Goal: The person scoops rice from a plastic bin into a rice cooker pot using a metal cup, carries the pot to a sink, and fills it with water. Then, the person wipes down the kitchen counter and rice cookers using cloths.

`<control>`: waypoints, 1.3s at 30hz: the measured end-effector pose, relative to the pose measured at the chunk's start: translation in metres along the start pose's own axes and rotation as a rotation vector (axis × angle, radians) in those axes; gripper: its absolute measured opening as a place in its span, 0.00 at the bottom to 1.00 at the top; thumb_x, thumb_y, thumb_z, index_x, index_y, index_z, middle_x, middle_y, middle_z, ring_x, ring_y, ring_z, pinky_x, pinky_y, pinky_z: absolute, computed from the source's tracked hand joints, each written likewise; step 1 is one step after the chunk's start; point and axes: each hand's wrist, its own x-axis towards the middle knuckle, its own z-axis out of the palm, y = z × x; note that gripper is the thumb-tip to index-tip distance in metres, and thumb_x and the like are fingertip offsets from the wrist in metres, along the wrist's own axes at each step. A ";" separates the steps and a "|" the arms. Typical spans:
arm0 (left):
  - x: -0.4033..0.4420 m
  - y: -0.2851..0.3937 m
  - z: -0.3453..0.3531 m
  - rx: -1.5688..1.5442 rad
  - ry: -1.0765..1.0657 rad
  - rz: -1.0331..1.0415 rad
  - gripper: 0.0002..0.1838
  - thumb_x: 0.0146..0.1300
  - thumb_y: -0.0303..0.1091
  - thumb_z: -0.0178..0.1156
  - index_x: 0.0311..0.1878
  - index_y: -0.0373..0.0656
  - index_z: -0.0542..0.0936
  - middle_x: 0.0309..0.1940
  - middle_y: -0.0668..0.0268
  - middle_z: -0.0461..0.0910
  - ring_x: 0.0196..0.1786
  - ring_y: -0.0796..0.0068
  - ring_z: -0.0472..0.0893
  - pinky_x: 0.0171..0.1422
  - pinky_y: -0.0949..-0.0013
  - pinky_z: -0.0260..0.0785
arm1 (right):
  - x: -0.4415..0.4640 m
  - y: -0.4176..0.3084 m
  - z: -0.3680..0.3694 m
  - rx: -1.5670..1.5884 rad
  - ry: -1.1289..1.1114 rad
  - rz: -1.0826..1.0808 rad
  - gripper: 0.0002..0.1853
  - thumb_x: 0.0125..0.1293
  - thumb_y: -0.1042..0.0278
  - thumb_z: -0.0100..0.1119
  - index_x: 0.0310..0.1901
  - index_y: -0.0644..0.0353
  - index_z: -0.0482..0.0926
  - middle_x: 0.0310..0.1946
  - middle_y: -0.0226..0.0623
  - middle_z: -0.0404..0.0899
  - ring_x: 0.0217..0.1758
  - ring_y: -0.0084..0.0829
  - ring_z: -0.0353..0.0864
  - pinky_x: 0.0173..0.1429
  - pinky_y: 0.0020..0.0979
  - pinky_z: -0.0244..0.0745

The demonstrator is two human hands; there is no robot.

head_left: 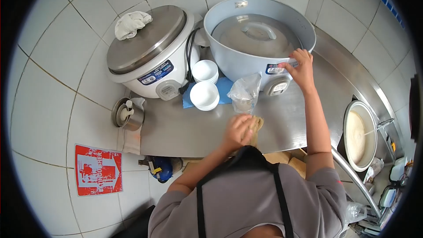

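Observation:
My right hand (302,71) grips the front right rim of a big open rice cooker (238,59), thumb outside and fingers over the edge. A round metal lid (229,35) with a grey handle lies down inside that cooker. Low over the counter's front edge, my left hand (237,131) is closed around a tan cloth (257,128). Just beyond that hand sits a crumpled clear plastic bag (245,91). Two stacks of white bowls, a nearer stack (204,95) and a farther stack (204,70), stand partly on a blue cloth (224,84).
To the left, a second rice cooker (152,57) has its lid on, with a white cloth (132,24) on top. A metal container (132,119) with utensils hangs near the left edge. At right, water runs into a pot (372,150) of cloudy liquid in the sink.

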 end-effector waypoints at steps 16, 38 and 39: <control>0.090 -0.060 -0.084 0.316 0.612 -0.280 0.17 0.52 0.26 0.55 0.48 0.39 0.73 0.51 0.56 0.66 0.55 0.55 0.63 0.59 0.59 0.56 | -0.001 -0.014 0.021 -0.034 0.050 0.017 0.24 0.36 0.51 0.71 0.27 0.61 0.75 0.27 0.31 0.71 0.37 0.35 0.69 0.53 0.35 0.57; -0.018 -0.061 -0.206 0.574 0.795 -0.421 0.18 0.52 0.26 0.57 0.48 0.39 0.72 0.50 0.54 0.67 0.56 0.54 0.64 0.61 0.56 0.54 | 0.218 0.122 0.160 0.087 -0.539 0.329 0.16 0.52 0.63 0.57 0.40 0.65 0.78 0.30 0.37 0.78 0.34 0.31 0.74 0.38 0.34 0.69; 0.009 -0.065 -0.224 0.593 0.829 -0.362 0.17 0.51 0.26 0.58 0.47 0.38 0.73 0.49 0.54 0.68 0.55 0.54 0.64 0.61 0.56 0.54 | 0.227 0.124 0.148 0.113 -0.501 0.323 0.15 0.53 0.63 0.56 0.39 0.64 0.77 0.27 0.34 0.76 0.30 0.29 0.72 0.34 0.33 0.68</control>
